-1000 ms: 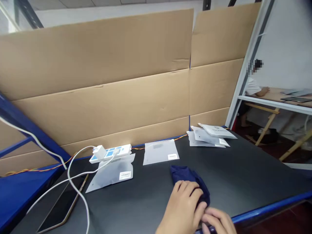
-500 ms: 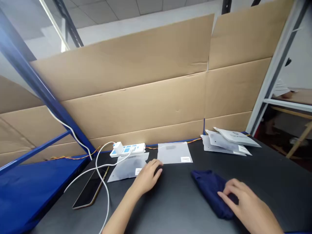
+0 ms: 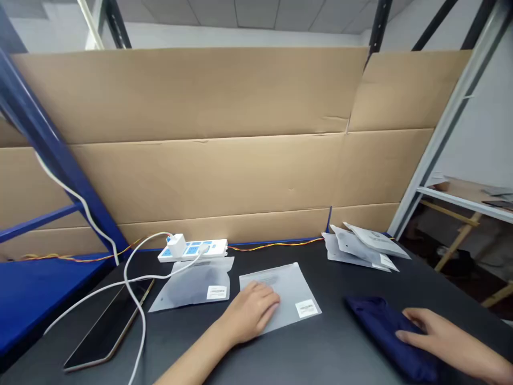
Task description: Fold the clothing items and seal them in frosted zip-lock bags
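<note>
Taking the left hand (image 3: 252, 313) as the dial's centre, a broad lane of black tabletop (image 3: 320, 347) runs from 3 round to 5 o'clock, blocked at 3 by the navy cloth (image 3: 385, 326) under the right hand (image 3: 425, 337). Toward 2, a narrower gap separates the flat frosted bag (image 3: 286, 291) from the piled bags (image 3: 360, 248). The cardboard wall (image 3: 224, 166) stops reach at 12. The power strip (image 3: 216, 248) obstructs 10; white cables (image 3: 143, 330) loop across 9, over the phone (image 3: 108, 331). A tabletop wedge opens between 8 and 9, bounded by cable and left forearm (image 3: 200, 353).
</note>
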Demonstrator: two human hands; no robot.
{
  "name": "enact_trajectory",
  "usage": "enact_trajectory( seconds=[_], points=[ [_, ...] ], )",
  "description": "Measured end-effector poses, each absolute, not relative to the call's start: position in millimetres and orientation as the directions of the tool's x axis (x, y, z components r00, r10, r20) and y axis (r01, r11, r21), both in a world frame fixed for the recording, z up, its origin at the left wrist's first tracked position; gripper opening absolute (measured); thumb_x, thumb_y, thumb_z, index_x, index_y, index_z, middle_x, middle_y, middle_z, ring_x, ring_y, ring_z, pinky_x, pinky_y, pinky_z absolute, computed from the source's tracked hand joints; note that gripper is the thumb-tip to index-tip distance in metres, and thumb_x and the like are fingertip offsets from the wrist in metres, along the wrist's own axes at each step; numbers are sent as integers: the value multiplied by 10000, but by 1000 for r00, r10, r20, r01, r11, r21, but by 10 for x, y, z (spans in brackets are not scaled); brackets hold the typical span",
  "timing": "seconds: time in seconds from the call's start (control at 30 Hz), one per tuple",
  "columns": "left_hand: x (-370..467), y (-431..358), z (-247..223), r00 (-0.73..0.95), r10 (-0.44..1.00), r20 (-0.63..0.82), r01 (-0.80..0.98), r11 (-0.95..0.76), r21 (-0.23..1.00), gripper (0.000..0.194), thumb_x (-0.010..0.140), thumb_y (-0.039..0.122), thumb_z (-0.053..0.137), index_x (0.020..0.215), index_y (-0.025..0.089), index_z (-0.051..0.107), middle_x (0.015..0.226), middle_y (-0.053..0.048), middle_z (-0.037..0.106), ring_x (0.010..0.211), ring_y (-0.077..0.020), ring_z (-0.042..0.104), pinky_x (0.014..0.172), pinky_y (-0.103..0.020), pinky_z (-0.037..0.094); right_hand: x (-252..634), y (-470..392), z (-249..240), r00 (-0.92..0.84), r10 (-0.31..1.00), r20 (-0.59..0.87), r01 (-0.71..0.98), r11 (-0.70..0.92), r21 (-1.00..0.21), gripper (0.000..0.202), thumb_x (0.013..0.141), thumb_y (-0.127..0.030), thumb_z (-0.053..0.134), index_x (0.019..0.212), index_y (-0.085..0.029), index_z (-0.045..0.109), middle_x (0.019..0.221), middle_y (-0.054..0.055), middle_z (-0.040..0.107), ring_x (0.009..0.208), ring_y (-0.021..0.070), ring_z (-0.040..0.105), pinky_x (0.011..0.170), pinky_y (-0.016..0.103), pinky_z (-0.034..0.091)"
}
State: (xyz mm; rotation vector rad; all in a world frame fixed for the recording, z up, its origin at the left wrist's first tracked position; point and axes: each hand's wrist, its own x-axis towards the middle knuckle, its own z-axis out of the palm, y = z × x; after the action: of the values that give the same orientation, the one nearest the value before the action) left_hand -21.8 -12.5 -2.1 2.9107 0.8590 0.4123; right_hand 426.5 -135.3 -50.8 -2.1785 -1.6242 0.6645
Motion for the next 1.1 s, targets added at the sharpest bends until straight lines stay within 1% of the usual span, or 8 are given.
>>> enact_trajectory(
  seconds=[0.2,0.33,0.47,0.57,0.67,0.77,0.93,1.1],
  points=[
    [-355,87,-164,520,792,320,789,-589,175,417,950,297,499,1355,203,467,1316,-117,546,1149,-320,507,944,-472,417,3779,-654,-160,106,992,-68,890,-125,-439,313,743,-389,599,1001,-216,634,1032,98,729,968,327,666,839,378,486],
    [-444,84,-50,699,690,189,638,-721,270,403,878,309,616,1268,251,536,1255,-67,567,1097,-279,532,955,-422,425,3406,-86,-94,78,997,-18,836,-76,-543,197,706,-364,641,825,-217,588,856,77,711,832,304,660,773,376,472],
    [-429,-21,42,774,604,189,518,-776,361,320,828,265,681,1133,270,583,1175,-21,592,1034,-232,556,950,-374,416,2985,265,-148,-9,1000,-5,741,3,-671,249,791,-419,604,912,-201,597,936,68,718,899,265,668,800,343,493],
    [-325,-53,-13,757,600,258,523,-794,311,188,886,253,631,1070,250,595,1111,-32,603,980,-221,555,918,-374,414,2747,249,-198,-118,993,-10,588,61,-807,361,854,-476,576,1084,-198,591,1070,50,713,1005,235,661,851,312,503],
    [-220,-47,-77,784,554,278,518,-832,198,56,938,234,569,987,223,593,1024,-41,617,910,-210,549,829,-345,422,2668,98,-201,-198,978,-72,376,8,-927,390,822,-502,652,1028,-171,633,1013,55,725,977,262,660,837,341,512],
    [-156,-47,-81,822,507,259,485,-862,146,109,975,173,479,932,210,572,923,-32,632,872,-198,560,816,-336,417,2667,-23,-153,-156,982,-108,233,-69,-970,396,800,-500,690,1014,-170,645,995,54,719,955,274,654,839,369,516],
    [-99,-90,-28,809,530,256,485,-846,219,153,977,122,431,1026,218,539,1008,-27,664,1093,-209,552,1047,-424,308,2527,-113,-64,-78,997,-26,45,-23,-999,434,848,-523,646,1167,-239,570,1163,45,663,1124,263,593,990,371,467],
    [-54,-95,-55,783,571,247,517,-818,253,147,998,148,403,956,226,519,962,-7,658,996,-188,566,1017,-417,317,2380,-201,-99,-228,973,42,113,69,-991,528,823,-470,694,1256,-241,500,1266,55,602,1187,255,551,1052,394,425]
  ],
)
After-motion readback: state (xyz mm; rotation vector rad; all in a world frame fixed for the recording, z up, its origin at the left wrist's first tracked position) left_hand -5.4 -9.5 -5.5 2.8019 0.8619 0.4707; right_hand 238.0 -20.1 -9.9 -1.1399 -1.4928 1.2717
